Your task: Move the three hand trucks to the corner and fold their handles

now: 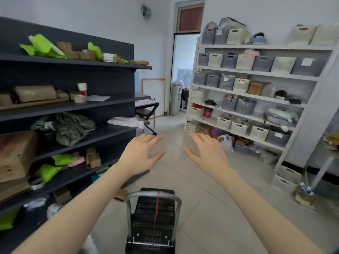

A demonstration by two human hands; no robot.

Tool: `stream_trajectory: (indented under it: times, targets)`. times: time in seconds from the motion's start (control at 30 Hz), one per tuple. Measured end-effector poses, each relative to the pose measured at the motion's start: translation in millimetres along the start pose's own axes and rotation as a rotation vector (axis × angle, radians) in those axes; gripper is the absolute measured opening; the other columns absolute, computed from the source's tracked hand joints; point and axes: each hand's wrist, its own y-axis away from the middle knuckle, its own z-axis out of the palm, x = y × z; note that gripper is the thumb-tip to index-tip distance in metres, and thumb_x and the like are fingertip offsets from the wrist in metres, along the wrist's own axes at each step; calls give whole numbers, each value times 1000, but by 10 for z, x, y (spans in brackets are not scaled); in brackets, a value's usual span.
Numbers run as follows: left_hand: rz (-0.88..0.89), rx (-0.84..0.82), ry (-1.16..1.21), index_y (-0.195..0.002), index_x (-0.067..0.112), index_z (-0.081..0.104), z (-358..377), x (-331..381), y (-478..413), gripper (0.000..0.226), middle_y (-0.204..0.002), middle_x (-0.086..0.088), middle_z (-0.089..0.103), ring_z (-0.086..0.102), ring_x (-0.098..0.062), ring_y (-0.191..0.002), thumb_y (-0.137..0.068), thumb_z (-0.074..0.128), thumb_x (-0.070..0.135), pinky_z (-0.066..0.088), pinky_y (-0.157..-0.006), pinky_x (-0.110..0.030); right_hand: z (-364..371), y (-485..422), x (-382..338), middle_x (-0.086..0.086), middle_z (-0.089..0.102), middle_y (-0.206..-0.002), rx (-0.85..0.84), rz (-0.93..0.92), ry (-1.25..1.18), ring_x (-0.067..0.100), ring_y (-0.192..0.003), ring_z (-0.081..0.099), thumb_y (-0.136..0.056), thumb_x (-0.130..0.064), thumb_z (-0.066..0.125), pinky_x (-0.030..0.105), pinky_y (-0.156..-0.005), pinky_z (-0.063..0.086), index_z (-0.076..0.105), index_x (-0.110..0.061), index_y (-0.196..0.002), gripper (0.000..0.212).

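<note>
One hand truck (153, 217): black perforated deck on the tiled floor (201, 198), low and central in view.
Handle (154, 193): grey metal loop hinged at the truck's near end. It seems raised, but the steep view hides its exact angle.
Red cord (156, 208): runs lengthwise down the middle of the truck's deck.
Cardboard box (121, 195): on the floor just left of the truck's far end.
Dark shelving (73, 107): close along the truck's left side, loaded with cartons (20, 156) and green bags (44, 47).
White shelving (256, 74): ahead and right of the truck, well apart, filled with bins (263, 63).
Plastic bag (226, 143): at the white shelving's foot, ahead-right of the truck.
Doorway (185, 70): far ahead of the truck.
Left hand (141, 153): above and beyond the truck, palm down, fingers straight and spread, holding nothing.
Right hand (207, 153): beside the left hand in the same pose, empty, clear of the handle.
</note>
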Motion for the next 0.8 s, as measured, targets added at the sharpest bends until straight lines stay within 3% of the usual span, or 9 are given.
stream_trajectory:
  times: [0.2,0.4,0.8]
  targets:
    - [-194,-20,-89,-134,22,45,344,-510,-246,60,-125,0,58,53,-20,-109,-87,34,57,42,-91,-35,735,-996,122,1,48,-137,-30,-219,-162,19,-126,41,-94,-44,45,32,-102,30,39,-18,-138,51]
    - [-505,-30,-243,-134,19,47,415,-1085,-207,65,-123,-2,60,54,-23,-108,-86,31,60,44,-89,-36,1532,-1914,-118,-1,52,-133,-72,-519,-279,18,-120,48,-93,-48,45,34,-97,37,42,-19,-137,53]
    - [-999,10,-514,-135,24,45,89,-1542,598,55,-127,4,57,51,-17,-113,-89,44,55,40,-94,-32,2419,-2646,-1517,2,60,-121,-135,-1025,-605,23,-107,56,-89,-42,56,38,-86,45,52,-13,-129,49]
